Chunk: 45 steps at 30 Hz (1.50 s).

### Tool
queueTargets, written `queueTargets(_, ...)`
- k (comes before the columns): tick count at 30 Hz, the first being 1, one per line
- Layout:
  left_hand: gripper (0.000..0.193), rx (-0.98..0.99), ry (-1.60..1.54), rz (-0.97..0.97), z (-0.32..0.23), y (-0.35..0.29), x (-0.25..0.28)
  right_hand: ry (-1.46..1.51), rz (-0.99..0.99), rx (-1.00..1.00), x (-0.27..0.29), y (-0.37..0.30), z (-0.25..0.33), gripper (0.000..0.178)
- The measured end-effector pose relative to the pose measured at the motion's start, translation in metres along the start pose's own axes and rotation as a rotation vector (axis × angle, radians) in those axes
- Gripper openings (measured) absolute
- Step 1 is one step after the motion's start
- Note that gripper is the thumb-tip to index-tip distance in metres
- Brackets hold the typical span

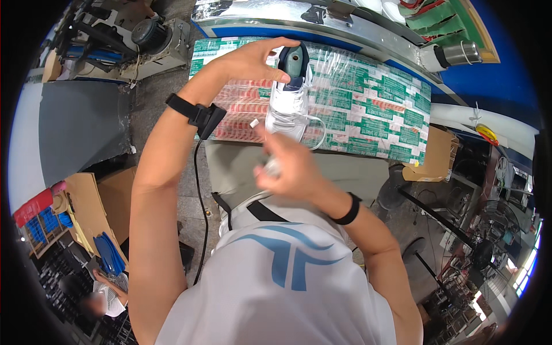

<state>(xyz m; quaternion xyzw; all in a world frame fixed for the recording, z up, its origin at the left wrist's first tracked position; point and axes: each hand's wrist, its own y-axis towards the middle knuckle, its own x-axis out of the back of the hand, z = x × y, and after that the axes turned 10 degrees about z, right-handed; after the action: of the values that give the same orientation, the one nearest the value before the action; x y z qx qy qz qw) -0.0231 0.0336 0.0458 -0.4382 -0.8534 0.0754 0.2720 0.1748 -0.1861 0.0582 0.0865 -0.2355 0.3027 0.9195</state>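
Note:
A white sneaker point(286, 109) with a dark navy collar lies on the wrapped board in front of me, toe end toward my body. A grey-green shoe last point(295, 60) with a round hole fills its opening. My left hand point(259, 60) grips the heel end, its thumb on the near side of the collar and its fingers reaching round the back. A white lace point(322, 133) loops out to the right of the sneaker. Closer to me, my right hand point(290, 167) is closed and smeared by motion. Something whitish shows in its fingers, too blurred to name.
The board point(368, 109) carries green-and-red printed wrap under clear film. Behind it runs a metal-edged machine bench point(276, 23). Cardboard boxes point(434, 152) stand at the right, a motor point(150, 35) at the far left. A black cable point(201, 218) hangs from my left wrist strap.

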Motion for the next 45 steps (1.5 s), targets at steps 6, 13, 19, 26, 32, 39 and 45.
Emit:
queueTargets(6, 0.101, -0.122, -0.063, -0.039, 0.011, 0.018, -0.017, -0.169, -0.269, -0.117, 0.049, 0.012, -0.041, 0.089)
queueTargets(13, 0.078, -0.157, 0.047, -0.187, 0.009, 0.029, -0.034, -0.526, -0.092, -0.09, 0.062, -0.008, -0.046, 0.094)
queueTargets(19, 0.073, -0.252, 0.042, -0.25, 0.014, 0.024, -0.03, -0.152, 0.156, -0.295, 0.099, -0.09, 0.007, 0.09)
queueTargets(26, 0.074, -0.205, 0.082, -0.271, 0.011, 0.027, -0.042, -0.136, -0.137, -0.175, 0.05, -0.032, -0.046, 0.086)
queueTargets(32, 0.073, -0.122, 0.06, -0.248, 0.003, 0.033, -0.048, -0.077, -0.287, -0.09, 0.04, -0.003, -0.065, 0.084)
queueTargets(39, 0.074, -0.184, 0.1, -0.298, 0.009, 0.029, -0.043, -0.274, -0.076, -0.156, 0.037, -0.054, -0.024, 0.095)
queueTargets(45, 0.077, -0.142, 0.156, -0.29, 0.006, 0.036, -0.042, -0.273, -0.196, -0.015, 0.03, -0.031, -0.023, 0.101)
